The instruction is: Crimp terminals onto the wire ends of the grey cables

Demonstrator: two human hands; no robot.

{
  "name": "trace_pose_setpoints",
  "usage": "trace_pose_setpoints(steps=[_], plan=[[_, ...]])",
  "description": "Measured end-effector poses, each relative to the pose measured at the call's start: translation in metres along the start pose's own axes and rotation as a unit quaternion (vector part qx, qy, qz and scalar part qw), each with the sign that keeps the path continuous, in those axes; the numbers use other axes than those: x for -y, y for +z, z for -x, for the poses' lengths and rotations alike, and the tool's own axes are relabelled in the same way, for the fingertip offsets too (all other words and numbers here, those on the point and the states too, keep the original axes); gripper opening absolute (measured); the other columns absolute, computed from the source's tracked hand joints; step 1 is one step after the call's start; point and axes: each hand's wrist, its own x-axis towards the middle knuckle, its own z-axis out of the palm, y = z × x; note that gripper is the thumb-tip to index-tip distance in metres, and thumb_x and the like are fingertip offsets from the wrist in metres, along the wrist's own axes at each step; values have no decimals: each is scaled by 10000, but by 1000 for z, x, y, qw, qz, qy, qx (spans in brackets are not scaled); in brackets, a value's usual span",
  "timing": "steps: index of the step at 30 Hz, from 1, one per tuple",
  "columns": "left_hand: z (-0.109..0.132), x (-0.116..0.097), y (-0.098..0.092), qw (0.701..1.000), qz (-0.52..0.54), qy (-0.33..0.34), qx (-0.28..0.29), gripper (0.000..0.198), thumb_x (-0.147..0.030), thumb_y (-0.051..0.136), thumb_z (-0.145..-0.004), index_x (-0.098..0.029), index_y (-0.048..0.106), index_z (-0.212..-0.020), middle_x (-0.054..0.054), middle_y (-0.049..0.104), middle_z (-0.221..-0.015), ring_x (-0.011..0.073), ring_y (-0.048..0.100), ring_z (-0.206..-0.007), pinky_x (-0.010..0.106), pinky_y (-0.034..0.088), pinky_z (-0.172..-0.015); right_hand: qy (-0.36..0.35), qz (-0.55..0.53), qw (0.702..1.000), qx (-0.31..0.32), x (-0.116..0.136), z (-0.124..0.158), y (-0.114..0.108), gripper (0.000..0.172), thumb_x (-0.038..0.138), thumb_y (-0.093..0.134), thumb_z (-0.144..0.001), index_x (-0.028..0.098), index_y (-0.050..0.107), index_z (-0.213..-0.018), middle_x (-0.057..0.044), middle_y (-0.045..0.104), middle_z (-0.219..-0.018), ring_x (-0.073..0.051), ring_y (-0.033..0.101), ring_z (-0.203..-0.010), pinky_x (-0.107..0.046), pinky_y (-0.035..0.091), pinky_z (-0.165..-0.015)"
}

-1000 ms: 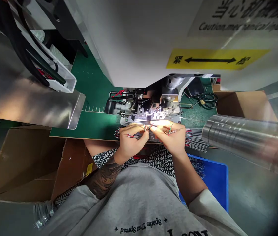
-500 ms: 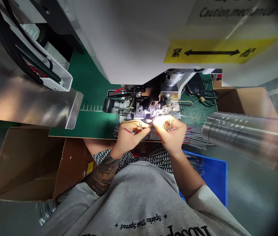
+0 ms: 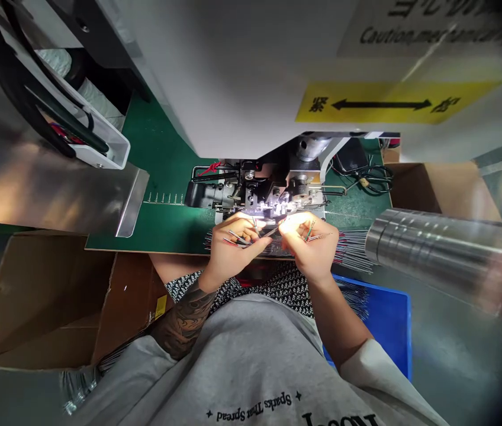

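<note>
My left hand [image 3: 228,248] is closed in a pinch on a few thin coloured wires [image 3: 236,238], red, green and grey, held just in front of the metal tooling of a crimping machine [image 3: 269,192]. My right hand [image 3: 309,244] is also pinched on thin wires, with green and red ends sticking up between the fingers. Both hands meet at the lit spot under the tooling. A row of loose wires [image 3: 351,248] lies along the green bench edge behind my hands.
A large white machine housing [image 3: 251,71] with a yellow arrow label [image 3: 388,103] hangs overhead. A shiny metal cylinder [image 3: 441,248] juts in at right. An open cardboard box [image 3: 51,296] sits at left, a blue bin [image 3: 388,322] at right, a metal plate [image 3: 47,183] at far left.
Both hands stayed at the tooling, shifting slightly forward then back; the wires in the left hand now fan out lower. The view has wobbled a little.
</note>
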Motion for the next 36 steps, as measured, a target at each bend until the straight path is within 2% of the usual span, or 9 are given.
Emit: trace_pose_setpoints(steps=[5, 10, 13, 17, 22, 26, 30, 34, 36], plan=[[-1, 1, -2, 1000, -3, 22, 9, 210, -306, 859, -844, -166, 714, -788, 14, 656, -793, 112, 636, -743, 256, 529, -666, -7, 5, 998, 63, -1, -1, -1, 151, 378, 789, -900, 234, 769, -859, 2, 636, -634, -134, 515, -521, -298, 434, -495], [5, 4, -1, 999, -40, 37, -2, 165, -240, 724, -945, -159, 706, -803, 25, 714, -825, 122, 675, -764, 280, 554, -729, 22, -15, 999, 21, -2, -2, -2, 121, 345, 781, -907, 230, 778, -868, 17, 587, -552, -119, 472, -451, -284, 395, -447], [9, 5, 4, 999, -10, 4, -36, 62, -211, 748, -913, -155, 732, -893, 34, 755, -910, 114, 698, -767, 266, 576, -735, 17, -3, 1000, 18, -6, -4, -3, 162, 345, 792, -892, 211, 750, -810, 15, 571, -524, -120, 466, -428, -282, 387, -423], [12, 6, 13, 996, 10, -18, -86, 183, -233, 823, -853, -150, 661, -860, 6, 724, -837, 86, 648, -671, 235, 545, -647, 8, -3, 1000, 21, -8, -4, -4, 137, 334, 796, -894, 203, 777, -863, 20, 582, -543, -114, 493, -442, -267, 403, -426], [10, 4, 13, 989, -72, 68, -108, 251, -216, 805, -880, -142, 624, -722, 18, 663, -846, 108, 665, -828, 250, 532, -733, 15, 17, 1000, -8, -11, -3, -5, 172, 358, 805, -885, 186, 797, -876, 18, 571, -519, -104, 478, -424, -247, 388, -412], [9, -1, 9, 987, -90, 89, -98, 167, -175, 774, -905, -143, 671, -778, 9, 667, -837, 91, 652, -810, 241, 536, -761, 20, 19, 999, -22, -12, -2, -6, 201, 386, 804, -876, 189, 810, -915, 14, 564, -499, -103, 454, -409, -249, 371, -409], [11, -2, 10, 991, -84, 73, -79, 116, -170, 744, -921, -145, 692, -820, -1, 679, -799, 79, 625, -709, 245, 538, -717, 21, 24, 999, -18, -11, -2, -6, 200, 380, 797, -868, 185, 806, -909, 8, 572, -505, -109, 457, -412, -262, 370, -416], [15, 5, 16, 993, -26, 13, -117, 128, -203, 804, -870, -151, 718, -950, -4, 748, -830, 96, 705, -702, 241, 594, -713, 5, 24, 1000, -11, -9, -3, -6, 150, 324, 791, -874, 179, 811, -907, 10, 583, -520, -106, 483, -422, -251, 372, -421], [15, 7, 18, 993, -16, 0, -120, 127, -206, 807, -863, -152, 719, -935, 1, 759, -839, 104, 716, -705, 243, 601, -706, -6, 29, 1000, -2, -9, -3, -7, 140, 317, 785, -889, 179, 805, -882, 12, 575, -524, -103, 489, -439, -247, 370, -429]])
